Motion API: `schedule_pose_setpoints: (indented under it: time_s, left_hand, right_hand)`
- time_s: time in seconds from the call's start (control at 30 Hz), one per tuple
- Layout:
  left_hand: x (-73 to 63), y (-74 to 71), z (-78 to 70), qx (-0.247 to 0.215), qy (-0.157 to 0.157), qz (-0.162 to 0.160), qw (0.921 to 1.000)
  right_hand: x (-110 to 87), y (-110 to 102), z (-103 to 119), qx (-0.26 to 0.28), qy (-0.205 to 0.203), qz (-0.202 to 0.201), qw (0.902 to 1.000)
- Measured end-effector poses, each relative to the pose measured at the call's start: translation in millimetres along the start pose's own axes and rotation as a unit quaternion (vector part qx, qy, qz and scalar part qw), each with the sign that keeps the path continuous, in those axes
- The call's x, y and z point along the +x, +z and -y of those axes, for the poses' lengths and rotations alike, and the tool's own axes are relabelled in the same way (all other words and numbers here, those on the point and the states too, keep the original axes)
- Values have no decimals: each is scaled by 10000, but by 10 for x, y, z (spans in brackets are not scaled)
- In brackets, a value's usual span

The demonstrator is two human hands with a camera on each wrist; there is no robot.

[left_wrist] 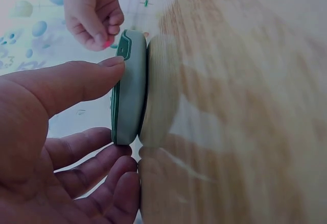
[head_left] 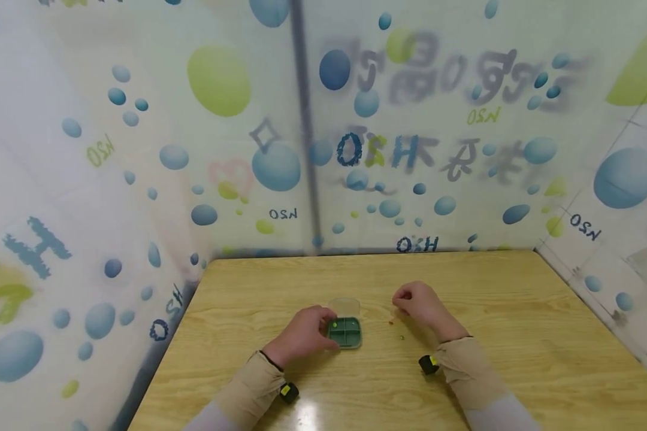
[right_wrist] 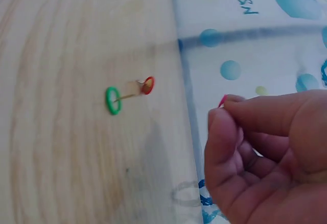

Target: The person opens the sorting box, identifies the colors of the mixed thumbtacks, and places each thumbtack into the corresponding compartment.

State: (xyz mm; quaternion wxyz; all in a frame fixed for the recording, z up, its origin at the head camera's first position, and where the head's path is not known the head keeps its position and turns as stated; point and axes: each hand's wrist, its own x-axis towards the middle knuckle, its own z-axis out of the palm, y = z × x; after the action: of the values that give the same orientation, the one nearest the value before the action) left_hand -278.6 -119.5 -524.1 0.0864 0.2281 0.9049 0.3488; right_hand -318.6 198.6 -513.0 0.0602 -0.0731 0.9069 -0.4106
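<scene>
My left hand [head_left: 304, 332] grips the left side of a small green compartment box [head_left: 353, 345], thumb at its near edge and fingers along the side. The box lies open on the table, its clear lid [head_left: 345, 306] folded back behind it. A yellow-green bit [head_left: 335, 324] sits in the far left compartment. To the right of the box, my right hand [right_wrist: 271, 147] pinches a tiny pink-red piece [right_wrist: 222, 100] between thumb and index finger, mostly hidden by the fingertips. Below this hand lie a green thumbtack [right_wrist: 113, 100] and a red thumbtack [right_wrist: 148, 85].
The wood-grain table [head_left: 248, 287] reaches back to a printed curtain [head_left: 221, 149] with bubble patterns. Similar printed sheets stand at the left and right. A small black device [head_left: 289, 392] is strapped at the left wrist, another black device [head_left: 428, 364] at the right.
</scene>
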Motion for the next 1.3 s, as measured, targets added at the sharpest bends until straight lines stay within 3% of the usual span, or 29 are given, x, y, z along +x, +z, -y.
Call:
schedule_pose_setpoints:
  time_s: [0.1, 0.23, 0.47, 0.7, 0.83, 0.93, 1.0, 1.1, 1.2, 1.23, 1.3]
  left_hand:
    - [1, 22, 21, 31, -7, -5, 10000]
    - [-8, 41, 34, -38, -41, 6, 10000]
    - [-7, 49, 14, -21, 0, 22, 10000]
    - [-2, 47, 0, -22, -5, 23, 10000]
    - [-4, 29, 2, -43, -25, 18, 10000]
    - [3, 23, 9, -54, -47, 23, 10000]
    - [10, 23, 10, -55, -44, 25, 10000]
    - [19, 22, 13, -19, -50, 0, 10000]
    - [20, 20, 15, -18, -65, -26, 10000]
    - [19, 19, 17, -22, -92, -31, 10000]
    - [14, 12, 11, -60, -101, -26, 9999]
  right_hand:
    - [5, -19, -14, 737, 147, 65, 9971]
    - [23, -42, -41, 1927, 274, 202, 9807]
    - [50, -111, -201, 3723, 257, 672, 9253]
    - [66, -143, -397, 4734, 156, 1047, 8744]
    - [79, -163, -494, 5356, 216, 1146, 8364]
    - [73, -190, -547, 5929, 206, 1191, 7962]
    - [69, -209, -582, 6337, 26, 1315, 7623]
    - [71, -239, -634, 6991, -357, 1722, 6931]
    - [78, -258, -669, 7443, -618, 2045, 6327]
    - [79, -264, -675, 7560, -619, 2084, 6175]
    - [84, -272, -689, 7725, -563, 2057, 5982]
